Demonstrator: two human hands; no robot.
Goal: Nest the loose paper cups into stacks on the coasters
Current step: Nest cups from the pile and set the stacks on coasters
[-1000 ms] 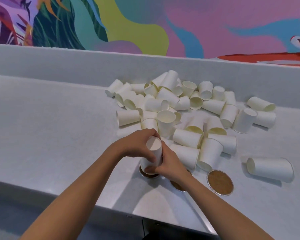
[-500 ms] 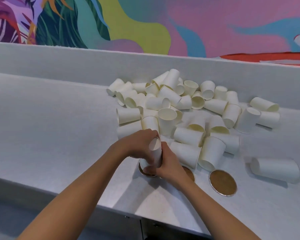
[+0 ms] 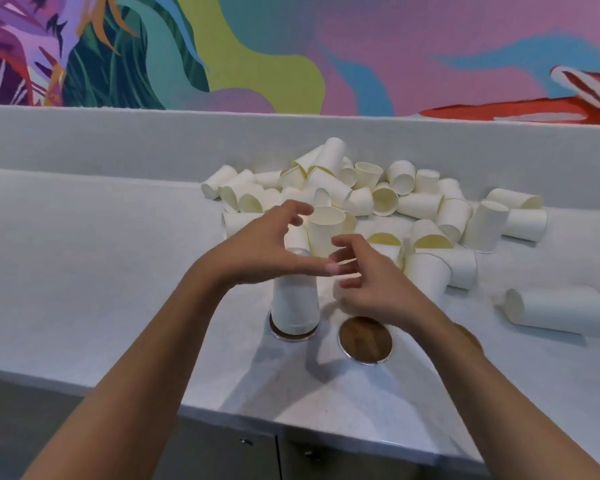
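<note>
A short stack of white paper cups (image 3: pixel 294 303) stands upside down on the left coaster (image 3: pixel 292 335). My left hand (image 3: pixel 264 249) hovers just above its top, fingers spread, holding nothing. My right hand (image 3: pixel 364 282) is to the right of the stack, fingers loosely curled and empty, above the bare middle coaster (image 3: pixel 365 339). A third coaster (image 3: pixel 470 336) is mostly hidden behind my right forearm. The pile of loose cups (image 3: pixel 378 206) lies beyond my hands, with one upright cup (image 3: pixel 326 230) closest to my fingers.
A single cup (image 3: pixel 556 308) lies on its side at the right. The pale counter (image 3: pixel 94 271) has a raised back ledge (image 3: pixel 118 136) under a colourful mural. The counter's front edge (image 3: pixel 257 419) runs above cabinet doors.
Both hands have let go of the cup stack, which now stands alone on the left coaster. The hands have lifted and opened. The camera has moved closer.
</note>
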